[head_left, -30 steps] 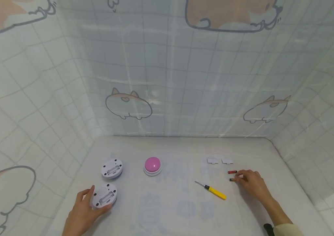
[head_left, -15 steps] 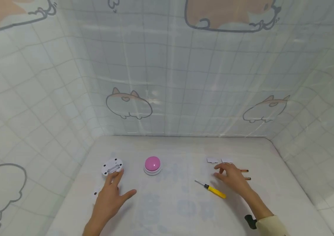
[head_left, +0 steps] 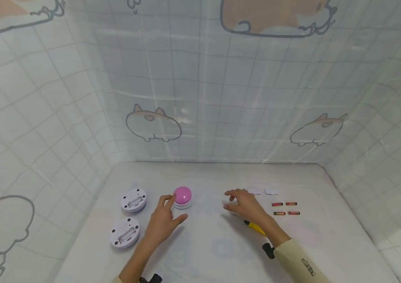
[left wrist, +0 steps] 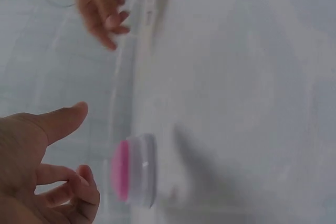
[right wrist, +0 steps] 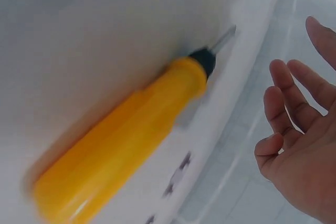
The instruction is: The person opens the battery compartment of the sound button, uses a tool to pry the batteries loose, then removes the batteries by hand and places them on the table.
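A pink-domed push button with a white base (head_left: pixel 183 196) stands upright on the table. My left hand (head_left: pixel 162 221) hovers by its near left side, fingers loosely bent and holding nothing; in the left wrist view a gap shows between the fingers and the button's dome (left wrist: pixel 120 170). My right hand (head_left: pixel 244 205), also holding nothing, hangs above the table past the shaft of a yellow-handled screwdriver (head_left: pixel 256 228). In the right wrist view the screwdriver (right wrist: pixel 126 140) lies on the table, apart from the relaxed right fingers (right wrist: pixel 291 100).
Two more buttons lie upside down at the left, the farther one (head_left: pixel 134 200) and the nearer one (head_left: pixel 125 232), their battery slots showing. Two small white covers (head_left: pixel 271 192) lie at the right. Several red batteries (head_left: pixel 277 204) are laid out in front of them.
My right hand has left the batteries and moved left past the screwdriver. My left hand has let go of the nearer upturned button and moved right to the pink one.
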### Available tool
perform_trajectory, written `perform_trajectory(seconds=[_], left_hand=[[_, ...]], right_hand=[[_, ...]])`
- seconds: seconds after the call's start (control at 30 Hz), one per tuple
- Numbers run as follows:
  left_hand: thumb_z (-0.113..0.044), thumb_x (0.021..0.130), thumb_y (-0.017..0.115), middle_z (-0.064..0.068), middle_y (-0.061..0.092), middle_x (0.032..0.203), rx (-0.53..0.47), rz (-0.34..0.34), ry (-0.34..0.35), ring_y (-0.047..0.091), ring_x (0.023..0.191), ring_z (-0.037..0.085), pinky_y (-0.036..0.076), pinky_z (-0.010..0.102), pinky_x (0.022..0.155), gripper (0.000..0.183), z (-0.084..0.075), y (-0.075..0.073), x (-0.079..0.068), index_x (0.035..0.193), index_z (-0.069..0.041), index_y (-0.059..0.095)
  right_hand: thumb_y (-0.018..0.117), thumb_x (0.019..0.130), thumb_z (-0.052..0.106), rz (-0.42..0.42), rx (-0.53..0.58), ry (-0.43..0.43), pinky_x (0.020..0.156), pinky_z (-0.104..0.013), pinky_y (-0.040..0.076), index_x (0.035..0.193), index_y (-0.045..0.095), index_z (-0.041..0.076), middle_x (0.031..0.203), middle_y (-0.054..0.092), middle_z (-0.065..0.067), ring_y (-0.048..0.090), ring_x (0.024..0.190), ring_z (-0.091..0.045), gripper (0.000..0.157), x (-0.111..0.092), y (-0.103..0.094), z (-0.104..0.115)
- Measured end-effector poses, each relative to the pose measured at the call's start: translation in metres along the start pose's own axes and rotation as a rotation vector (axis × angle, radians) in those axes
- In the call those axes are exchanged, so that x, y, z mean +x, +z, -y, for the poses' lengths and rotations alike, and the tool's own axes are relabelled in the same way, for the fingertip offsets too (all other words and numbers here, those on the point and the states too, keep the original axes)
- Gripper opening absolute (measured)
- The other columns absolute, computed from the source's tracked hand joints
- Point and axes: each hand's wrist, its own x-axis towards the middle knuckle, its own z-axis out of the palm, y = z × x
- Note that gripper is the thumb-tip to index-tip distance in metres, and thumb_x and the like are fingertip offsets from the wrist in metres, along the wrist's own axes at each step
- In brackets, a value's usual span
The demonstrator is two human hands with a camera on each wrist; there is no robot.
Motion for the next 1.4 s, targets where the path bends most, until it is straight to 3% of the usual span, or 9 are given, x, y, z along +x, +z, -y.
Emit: perform_trajectory(seconds=[0.1,0.23,0.37,0.57,0.77,0.97,1.4], left_hand=[[-0.035,0.082,0.084,0.012,0.046,0.142,0.018,0.016,0.014,0.053,0.070,0.010,0.048,0.028,0.062,0.083,-0.002,0.011,0.010,0.148,0.000,0.047],[-0.034,0.082,0.085,0.016,0.045,0.143,0.026,0.028,0.001,0.065,0.084,0.025,0.057,0.042,0.077,0.083,-0.003,0.024,0.021,0.146,0.002,0.047],[-0.033,0.082,0.085,0.016,0.042,0.144,0.047,0.003,-0.024,0.067,0.100,0.038,0.055,0.050,0.088,0.084,-0.001,0.034,0.031,0.148,0.001,0.045],[-0.029,0.082,0.085,0.020,0.037,0.146,0.039,-0.038,-0.047,0.067,0.097,0.039,0.056,0.049,0.085,0.092,0.001,0.041,0.043,0.153,0.003,0.035],[-0.028,0.082,0.085,0.021,0.037,0.147,0.038,-0.031,-0.096,0.066,0.101,0.039,0.056,0.049,0.086,0.093,0.006,0.042,0.048,0.153,0.003,0.034],[-0.025,0.079,0.087,0.022,0.039,0.144,0.030,-0.052,-0.105,0.067,0.099,0.043,0.056,0.053,0.082,0.092,0.012,0.042,0.049,0.151,0.005,0.037],[-0.027,0.081,0.085,0.026,0.040,0.143,0.035,-0.012,-0.176,0.064,0.106,0.046,0.054,0.057,0.088,0.093,0.020,0.046,0.049,0.152,0.005,0.035]], right_hand=[[0.075,0.089,0.044,0.031,-0.061,-0.011,0.096,-0.056,0.042,0.133,0.064,0.018,0.105,0.068,0.003,0.058,0.107,-0.023,0.052,0.012,0.007,0.007],[0.078,0.086,0.044,0.064,-0.120,-0.016,0.090,-0.052,0.043,0.136,0.062,0.017,0.106,0.069,0.001,0.057,0.110,-0.024,0.059,0.026,0.015,0.015],[0.079,0.084,0.045,0.076,-0.150,-0.013,0.088,-0.051,0.044,0.140,0.059,0.015,0.107,0.069,0.001,0.057,0.112,-0.027,0.066,0.037,0.023,0.023],[0.079,0.084,0.046,0.102,-0.175,-0.011,0.096,-0.053,0.044,0.142,0.055,0.009,0.111,0.068,-0.001,0.056,0.118,-0.029,0.073,0.053,0.036,0.029],[0.078,0.085,0.047,0.107,-0.213,-0.012,0.095,-0.053,0.044,0.142,0.056,0.009,0.124,0.064,-0.006,0.055,0.123,-0.030,0.072,0.062,0.048,0.032],[0.078,0.085,0.046,0.111,-0.219,-0.015,0.095,-0.054,0.045,0.141,0.056,0.007,0.134,0.058,-0.013,0.054,0.124,-0.033,0.072,0.066,0.056,0.039],[0.077,0.086,0.046,0.134,-0.214,-0.035,0.096,-0.052,0.046,0.142,0.056,0.010,0.133,0.059,-0.010,0.054,0.124,-0.029,0.070,0.076,0.075,0.057]])
